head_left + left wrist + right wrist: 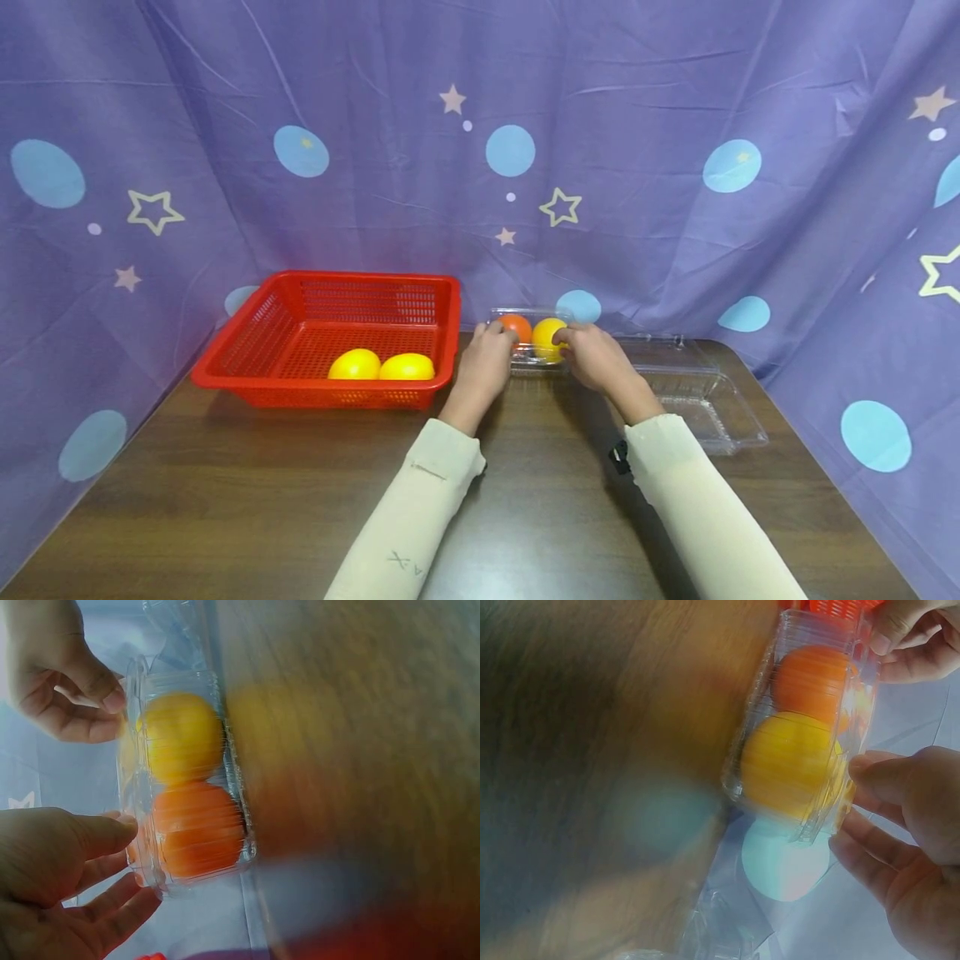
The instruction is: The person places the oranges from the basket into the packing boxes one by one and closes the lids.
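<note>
A clear plastic clamshell box [529,361] sits at the far middle of the table, with a round orange fruit [196,829] and a round yellow fruit [180,739] side by side in it. My left hand [486,360] pinches the box's rim at the end by the orange fruit, thumb on top and fingers at the outer side. At the other end, by the yellow fruit, my right hand [598,360] pinches the same rim between thumb and fingers. In the right wrist view, the lid part and base lie close together along the edge.
Left of the box stands a red plastic basket [322,383] holding two yellow fruits [355,365]. Another clear plastic box [720,400], lid folded back, lies on the right of the wooden table [225,492]. A purple curtain [390,208] hangs right behind the table.
</note>
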Tool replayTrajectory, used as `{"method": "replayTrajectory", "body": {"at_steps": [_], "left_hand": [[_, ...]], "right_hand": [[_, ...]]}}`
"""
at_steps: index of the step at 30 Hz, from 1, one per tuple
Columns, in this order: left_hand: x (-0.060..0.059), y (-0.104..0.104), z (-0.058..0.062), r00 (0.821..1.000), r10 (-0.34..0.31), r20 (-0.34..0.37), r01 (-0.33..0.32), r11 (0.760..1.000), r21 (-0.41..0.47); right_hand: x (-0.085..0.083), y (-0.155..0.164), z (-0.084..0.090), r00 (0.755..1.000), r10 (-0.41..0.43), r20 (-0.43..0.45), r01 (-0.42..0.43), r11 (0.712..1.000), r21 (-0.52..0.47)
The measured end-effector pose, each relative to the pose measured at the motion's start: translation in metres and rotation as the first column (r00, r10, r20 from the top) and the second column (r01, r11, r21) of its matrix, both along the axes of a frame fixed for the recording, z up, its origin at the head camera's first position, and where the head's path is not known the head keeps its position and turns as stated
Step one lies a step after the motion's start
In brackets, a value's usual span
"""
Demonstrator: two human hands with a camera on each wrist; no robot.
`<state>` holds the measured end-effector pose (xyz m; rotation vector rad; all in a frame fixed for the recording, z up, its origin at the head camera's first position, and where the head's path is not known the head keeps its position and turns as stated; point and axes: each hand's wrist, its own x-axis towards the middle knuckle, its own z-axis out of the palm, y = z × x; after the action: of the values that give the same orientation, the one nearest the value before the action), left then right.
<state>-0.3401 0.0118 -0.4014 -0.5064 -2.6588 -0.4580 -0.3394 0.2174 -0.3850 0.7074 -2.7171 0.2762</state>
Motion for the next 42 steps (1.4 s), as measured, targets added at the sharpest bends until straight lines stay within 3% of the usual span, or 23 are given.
{"method": "replayTrajectory", "body": {"at_steps": [11, 22, 33, 42], "left_hand": [[-0.001, -0.003, -0.003, 1.000, 0.000, -0.009, 0.000, 0.999, 0.037], [-0.004, -0.002, -0.004, 0.999, -0.010, -0.035, 0.012, 0.999, 0.044], [-0.001, -0.002, -0.004, 0.999, -0.010, -0.041, 0.012, 0.999, 0.049], [-0.001, -0.003, -0.003, 0.999, -0.008, -0.046, 0.010, 0.999, 0.045]], "right_hand": [[0.003, -0.001, 0.001, 1.000, 0.009, 0.009, -0.009, 1.000, -0.007], [0.012, 0.011, 0.008, 0.998, 0.041, 0.042, -0.036, 0.991, -0.126], [0.027, 0.043, 0.014, 0.999, -0.015, 0.052, 0.024, 0.986, -0.163], [0.043, 0.082, 0.026, 0.988, -0.103, 0.111, 0.121, 0.978, -0.167]]}}
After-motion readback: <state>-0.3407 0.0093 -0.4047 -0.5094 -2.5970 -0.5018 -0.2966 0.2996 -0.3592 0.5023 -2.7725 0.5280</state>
